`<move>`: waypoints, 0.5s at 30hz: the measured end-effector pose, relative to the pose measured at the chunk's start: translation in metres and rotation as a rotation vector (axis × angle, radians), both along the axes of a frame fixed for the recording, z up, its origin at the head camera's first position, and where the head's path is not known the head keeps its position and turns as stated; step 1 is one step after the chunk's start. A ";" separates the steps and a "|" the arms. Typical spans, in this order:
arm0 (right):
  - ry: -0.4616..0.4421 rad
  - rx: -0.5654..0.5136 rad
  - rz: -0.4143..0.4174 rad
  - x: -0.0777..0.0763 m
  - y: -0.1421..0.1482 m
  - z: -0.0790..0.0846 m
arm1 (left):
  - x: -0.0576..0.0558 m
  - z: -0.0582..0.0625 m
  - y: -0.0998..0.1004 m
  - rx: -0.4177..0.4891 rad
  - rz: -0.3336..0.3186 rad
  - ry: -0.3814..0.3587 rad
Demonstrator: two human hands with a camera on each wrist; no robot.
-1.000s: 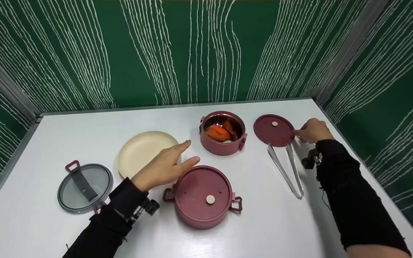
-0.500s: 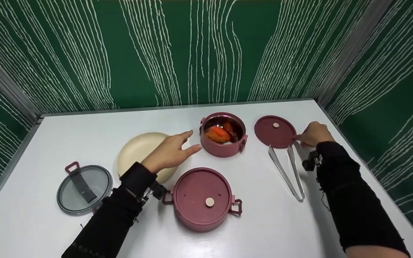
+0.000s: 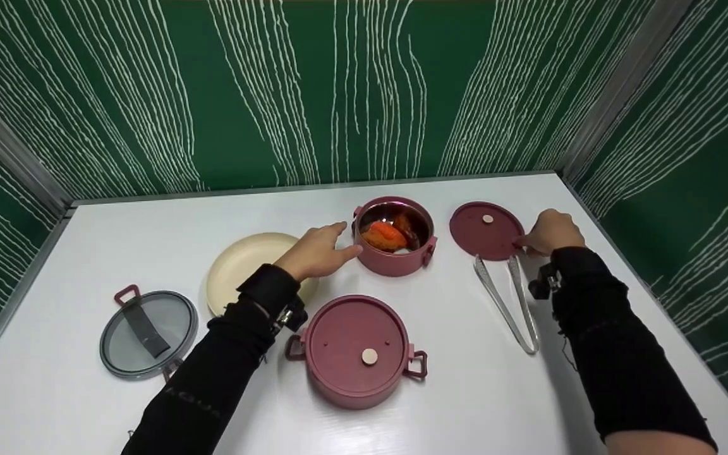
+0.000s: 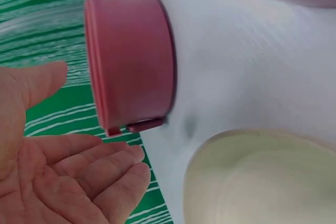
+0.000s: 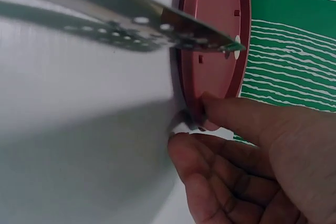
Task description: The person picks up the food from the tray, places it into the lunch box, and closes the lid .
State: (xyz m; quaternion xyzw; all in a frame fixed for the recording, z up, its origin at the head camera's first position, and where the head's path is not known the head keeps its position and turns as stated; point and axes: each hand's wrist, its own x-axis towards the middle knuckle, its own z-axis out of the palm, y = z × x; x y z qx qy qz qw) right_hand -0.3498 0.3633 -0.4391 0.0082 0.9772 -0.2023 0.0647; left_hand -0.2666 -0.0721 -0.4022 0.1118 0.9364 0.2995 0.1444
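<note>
In the head view, my left hand (image 3: pixel 318 253) reaches over the cream plate (image 3: pixel 228 272) with fingers extended, its fingertips close to the left side of a small red pot (image 3: pixel 390 264). Pieces of orange-brown food (image 3: pixel 384 236) lie in that pot. The left wrist view has the thumb and relaxed fingers apart, nothing between them. At the back right, my right hand (image 3: pixel 552 232) pinches the edge of a round dark red lid (image 3: pixel 481 237). In the right wrist view the thumb presses on the rim of the lid (image 5: pixel 215 40), with the other fingers curled below.
Metal tongs (image 3: pixel 501 304) lie spread just in front of the red lid, their tips right at its edge. A larger lidded red pot (image 3: pixel 351 328) stands front centre. A grey glass lid (image 3: pixel 174 322) lies on the left. Green walls (image 3: pixel 452 76) border the white table.
My left hand has moved right and away from me, from above the plate to beside the small pot. The right hand has stayed at the lid's edge.
</note>
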 end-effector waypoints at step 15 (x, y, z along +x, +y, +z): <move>0.057 -0.011 -0.091 0.002 0.004 -0.003 | -0.009 -0.006 0.012 -0.002 -0.074 -0.004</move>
